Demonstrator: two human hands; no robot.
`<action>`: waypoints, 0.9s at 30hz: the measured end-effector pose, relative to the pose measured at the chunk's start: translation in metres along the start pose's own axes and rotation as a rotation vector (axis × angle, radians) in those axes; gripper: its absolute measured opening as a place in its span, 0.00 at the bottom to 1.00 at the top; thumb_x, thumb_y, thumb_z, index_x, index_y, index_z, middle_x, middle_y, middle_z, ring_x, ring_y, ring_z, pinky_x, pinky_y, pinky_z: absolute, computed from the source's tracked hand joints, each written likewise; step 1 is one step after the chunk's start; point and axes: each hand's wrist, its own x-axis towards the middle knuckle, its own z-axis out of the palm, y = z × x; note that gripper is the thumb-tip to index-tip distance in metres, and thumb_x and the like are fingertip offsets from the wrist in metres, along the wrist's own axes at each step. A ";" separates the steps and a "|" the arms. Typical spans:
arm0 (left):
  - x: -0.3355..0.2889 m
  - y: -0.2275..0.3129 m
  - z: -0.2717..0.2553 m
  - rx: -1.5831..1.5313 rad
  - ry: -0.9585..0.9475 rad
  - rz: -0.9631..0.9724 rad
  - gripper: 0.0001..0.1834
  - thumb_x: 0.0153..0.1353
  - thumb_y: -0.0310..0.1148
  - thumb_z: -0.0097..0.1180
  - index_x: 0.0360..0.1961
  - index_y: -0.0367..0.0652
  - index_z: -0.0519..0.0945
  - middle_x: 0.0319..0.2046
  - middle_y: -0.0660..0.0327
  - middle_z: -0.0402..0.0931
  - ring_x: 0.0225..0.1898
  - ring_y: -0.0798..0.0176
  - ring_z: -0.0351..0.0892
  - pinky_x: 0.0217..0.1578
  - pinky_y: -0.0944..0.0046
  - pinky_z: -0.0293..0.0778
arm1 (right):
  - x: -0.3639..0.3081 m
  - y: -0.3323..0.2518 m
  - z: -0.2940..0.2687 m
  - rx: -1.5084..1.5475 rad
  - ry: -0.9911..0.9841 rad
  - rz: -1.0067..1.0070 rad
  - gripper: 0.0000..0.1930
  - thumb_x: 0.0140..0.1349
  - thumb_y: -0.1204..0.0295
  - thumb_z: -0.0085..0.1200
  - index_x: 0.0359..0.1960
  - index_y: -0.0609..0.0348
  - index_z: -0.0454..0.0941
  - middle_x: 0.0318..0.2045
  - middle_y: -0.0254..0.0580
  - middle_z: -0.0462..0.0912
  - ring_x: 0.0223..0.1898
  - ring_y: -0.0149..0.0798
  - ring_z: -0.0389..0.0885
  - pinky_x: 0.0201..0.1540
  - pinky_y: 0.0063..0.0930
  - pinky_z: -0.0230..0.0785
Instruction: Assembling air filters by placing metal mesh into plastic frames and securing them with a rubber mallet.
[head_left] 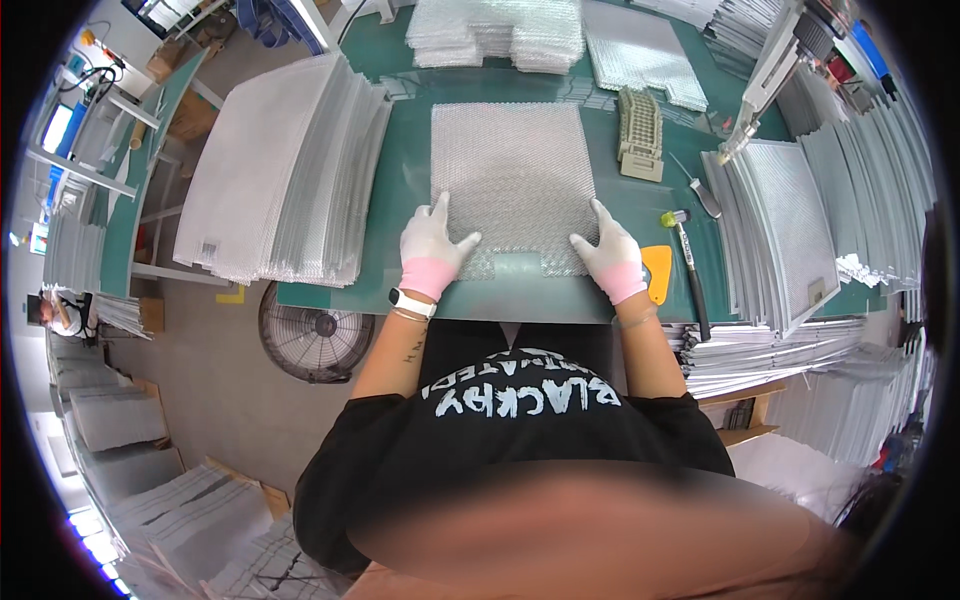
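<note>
A silvery mesh panel (513, 160) with a notch in its near edge lies flat on the green table in front of me. My left hand (433, 245), in a white glove with a pink cuff, rests on its left edge, fingers stretched apart and thumb pointing inward. On the opposite edge, my right hand (610, 258) in a matching glove has its thumb and forefinger spread against the panel. Right of that hand are an orange-yellow scraper (657, 272), a hammer (688, 262) with a green head, and a thin tool with a grey handle (706, 198).
A tall stack of mesh panels (275, 170) stands left, another stack (785, 225) right. More panels (495, 35) lie at the back, near a beige ridged block (640, 135). A metal arm (765, 85) hangs over the right side. A floor fan (315, 335) stands beyond the table edge.
</note>
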 end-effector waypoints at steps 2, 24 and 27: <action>0.005 0.006 -0.010 -0.061 -0.143 -0.093 0.48 0.48 0.53 0.70 0.67 0.45 0.66 0.49 0.47 0.72 0.52 0.47 0.75 0.52 0.54 0.73 | 0.005 0.000 -0.003 -0.062 -0.059 -0.021 0.36 0.59 0.55 0.59 0.66 0.58 0.65 0.52 0.55 0.80 0.54 0.53 0.78 0.56 0.41 0.71; -0.119 0.010 -0.045 -0.719 -0.055 0.416 0.15 0.57 0.38 0.64 0.40 0.39 0.82 0.37 0.56 0.82 0.44 0.53 0.81 0.52 0.54 0.73 | 0.105 0.090 -0.065 -0.790 -0.140 -0.181 0.10 0.62 0.78 0.45 0.44 0.58 0.71 0.42 0.52 0.81 0.44 0.51 0.84 0.44 0.43 0.77; -0.157 0.003 -0.004 -1.316 -0.779 -0.262 0.19 0.71 0.46 0.51 0.34 0.39 0.79 0.36 0.57 0.82 0.37 0.61 0.80 0.45 0.60 0.76 | 0.076 0.062 -0.064 -0.366 0.143 -0.256 0.11 0.62 0.70 0.54 0.43 0.62 0.76 0.38 0.49 0.83 0.42 0.52 0.83 0.43 0.44 0.75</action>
